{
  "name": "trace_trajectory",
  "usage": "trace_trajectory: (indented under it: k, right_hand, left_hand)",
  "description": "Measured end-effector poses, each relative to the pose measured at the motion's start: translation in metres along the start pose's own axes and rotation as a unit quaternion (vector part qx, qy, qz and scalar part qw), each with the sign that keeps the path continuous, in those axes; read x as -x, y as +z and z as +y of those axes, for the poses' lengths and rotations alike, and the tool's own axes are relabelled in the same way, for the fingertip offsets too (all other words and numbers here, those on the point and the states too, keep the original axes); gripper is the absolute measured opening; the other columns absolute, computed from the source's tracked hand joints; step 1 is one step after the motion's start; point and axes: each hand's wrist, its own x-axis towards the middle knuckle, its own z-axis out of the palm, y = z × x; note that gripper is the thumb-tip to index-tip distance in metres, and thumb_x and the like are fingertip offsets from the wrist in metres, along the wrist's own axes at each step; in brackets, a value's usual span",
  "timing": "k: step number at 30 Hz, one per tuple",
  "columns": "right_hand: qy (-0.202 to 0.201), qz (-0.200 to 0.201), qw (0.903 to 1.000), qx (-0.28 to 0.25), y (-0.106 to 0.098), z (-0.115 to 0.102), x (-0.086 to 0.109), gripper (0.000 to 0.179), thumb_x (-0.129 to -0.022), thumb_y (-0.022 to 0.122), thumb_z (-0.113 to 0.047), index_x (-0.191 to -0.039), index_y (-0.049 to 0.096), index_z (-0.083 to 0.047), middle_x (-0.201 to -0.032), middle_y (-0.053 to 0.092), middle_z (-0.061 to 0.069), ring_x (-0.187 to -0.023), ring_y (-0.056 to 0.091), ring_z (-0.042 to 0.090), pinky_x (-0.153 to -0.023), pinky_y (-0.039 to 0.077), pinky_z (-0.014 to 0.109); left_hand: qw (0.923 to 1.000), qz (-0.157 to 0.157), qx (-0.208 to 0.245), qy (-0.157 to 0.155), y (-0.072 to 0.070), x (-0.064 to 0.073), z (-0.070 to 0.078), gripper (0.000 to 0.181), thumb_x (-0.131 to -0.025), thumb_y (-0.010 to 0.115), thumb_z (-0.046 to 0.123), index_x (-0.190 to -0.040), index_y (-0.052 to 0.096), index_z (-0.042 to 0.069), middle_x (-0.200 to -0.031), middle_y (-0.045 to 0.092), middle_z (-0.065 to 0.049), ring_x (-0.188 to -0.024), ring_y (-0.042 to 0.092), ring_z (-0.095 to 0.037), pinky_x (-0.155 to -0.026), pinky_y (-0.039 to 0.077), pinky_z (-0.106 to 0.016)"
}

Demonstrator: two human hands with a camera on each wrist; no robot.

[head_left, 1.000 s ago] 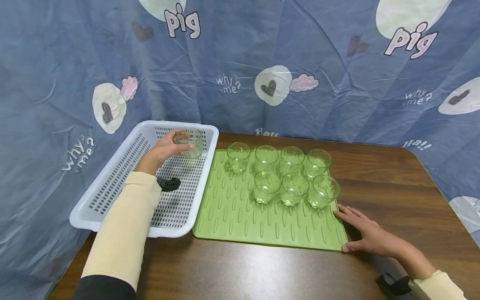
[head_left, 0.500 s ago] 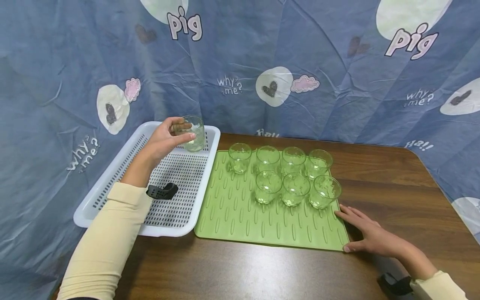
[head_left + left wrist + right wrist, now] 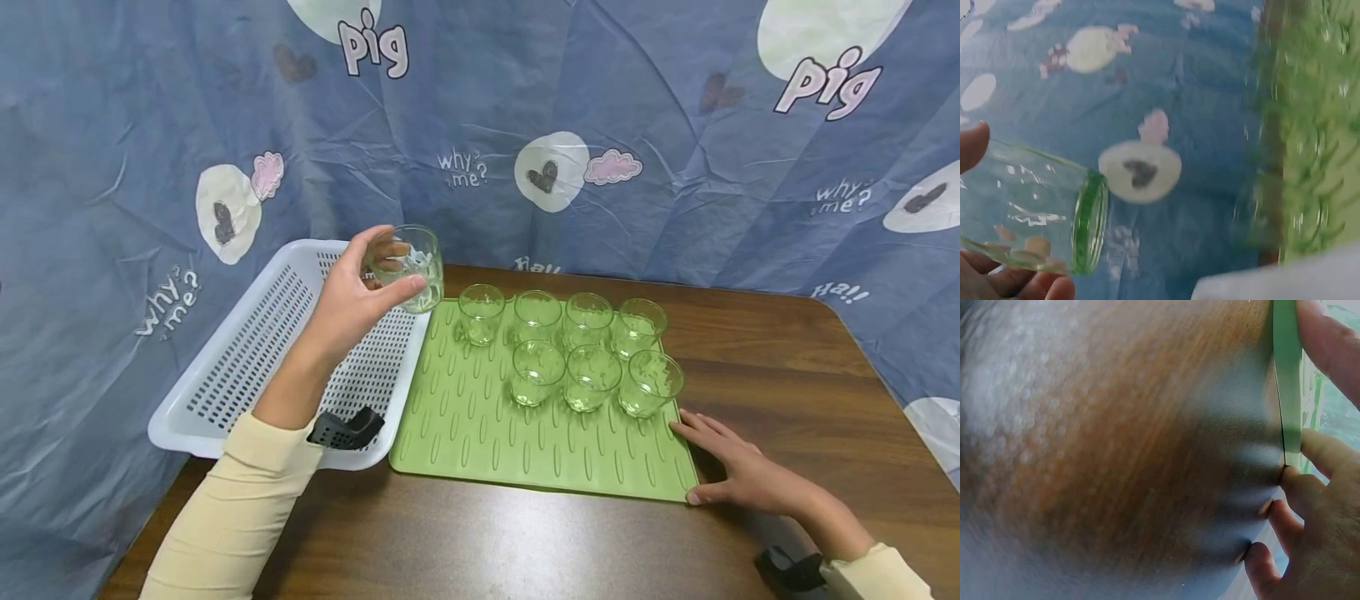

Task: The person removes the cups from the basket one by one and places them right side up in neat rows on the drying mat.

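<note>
My left hand (image 3: pixel 348 304) grips a clear glass tumbler (image 3: pixel 420 262) by its side, thumb in front and fingers behind, above the right rim of the white basket (image 3: pixel 408 392). In the left wrist view the tumbler (image 3: pixel 1035 206) has a thick greenish base. Several more tumblers stand upright in two rows on the green ribbed mat (image 3: pixel 465 433); one of them, a tumbler (image 3: pixel 482 315), is at the back row's left end. My right hand (image 3: pixel 750 475) rests with spread fingers at the mat's right edge; the right wrist view shows its fingers (image 3: pixel 1329 450) beside that edge.
The perforated basket stands left of the mat, its right rim close to the mat's left edge. Both are on a brown wooden table (image 3: pixel 525 542). A blue printed cloth (image 3: pixel 480 108) hangs behind the table.
My left hand has lifted the tumbler up out of the basket and carried it rightward to the basket's right rim. My right hand has stayed at the mat's edge.
</note>
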Motion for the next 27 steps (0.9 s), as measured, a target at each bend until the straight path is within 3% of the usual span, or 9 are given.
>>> trace_trajectory:
  k: [10, 18, 23, 27]
  right_hand:
    - [0.006, -0.007, 1.0000, -0.003, -0.001, 0.001, -0.001, 0.089, -0.075, 0.083, -0.041, -0.150, 0.042, -0.015, -0.159, 0.031, 0.023, -0.141, 0.003, -0.015, -0.092, 0.029, 0.081]
    - [0.007, -0.005, 1.0000, 0.000, 0.000, 0.001, 0.000, 0.091, -0.074, 0.083, -0.040, -0.150, 0.042, -0.016, -0.158, 0.032, 0.025, -0.138, 0.000, -0.019, -0.091, 0.029, 0.081]
    - [0.010, -0.011, 0.9998, -0.011, 0.000, 0.001, -0.002, 0.091, -0.075, 0.083, -0.040, -0.151, 0.040, -0.016, -0.160, 0.029, 0.024, -0.142, 0.001, -0.014, -0.092, 0.026, 0.082]
    - [0.008, -0.008, 0.9999, -0.006, 0.000, 0.002, -0.002, 0.091, -0.074, 0.083, -0.040, -0.151, 0.041, -0.016, -0.160, 0.031, 0.023, -0.139, 0.000, -0.019, -0.092, 0.028, 0.081]
  left_hand:
    - [0.9998, 0.000, -0.012, -0.017, 0.038, 0.022, -0.004, 0.079, -0.083, 0.078, 0.026, -0.150, 0.037, 0.014, -0.140, 0.055, -0.011, -0.130, 0.049, -0.027, -0.108, 0.040, -0.045]
    - [0.9981, 0.002, 0.033, -0.052, 0.059, 0.036, -0.012, 0.084, -0.082, 0.080, 0.025, -0.153, 0.033, 0.021, -0.148, 0.048, -0.007, -0.138, 0.043, -0.025, -0.118, 0.035, -0.049]
    - [0.9964, 0.016, 0.057, -0.061, 0.069, 0.038, -0.015, 0.082, -0.082, 0.079, 0.022, -0.151, 0.035, 0.020, -0.146, 0.050, -0.007, -0.135, 0.046, -0.025, -0.116, 0.036, -0.049]
    - [0.9947, 0.024, 0.078, -0.062, 0.080, 0.040, -0.017, 0.083, -0.082, 0.079, 0.020, -0.151, 0.035, 0.017, -0.143, 0.052, -0.009, -0.131, 0.048, -0.024, -0.112, 0.038, -0.049]
